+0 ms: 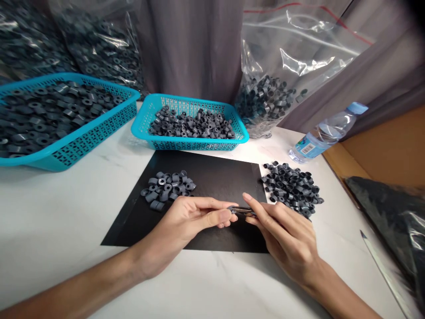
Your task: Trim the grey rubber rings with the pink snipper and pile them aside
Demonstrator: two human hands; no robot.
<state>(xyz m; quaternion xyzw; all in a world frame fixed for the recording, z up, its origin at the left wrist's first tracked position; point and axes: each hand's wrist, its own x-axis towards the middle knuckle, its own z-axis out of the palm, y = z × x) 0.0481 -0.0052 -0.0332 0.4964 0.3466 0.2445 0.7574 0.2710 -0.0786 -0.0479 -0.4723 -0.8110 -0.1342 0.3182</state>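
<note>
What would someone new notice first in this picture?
Probably the left basket and the back basket, both bright blue and holding grey rings. Next, the left hand and right hand over the black mat, with a thin shiny thing between them. A bottle is at the right.

We find no words, brand names or numbers that we can read. The one printed sign we can make out is a barcode [308, 148], on the light blue label [320, 142] of a clear plastic bottle [336, 126]. We find this bottle between two and three o'clock from the middle of the view, its blue cap [357, 107] pointing toward two o'clock. The barcode shows as dark bars on a small white patch; any digits are too small for us to read. On the label's nine o'clock side, we see green and darker blue print, too blurred to make out.
</note>
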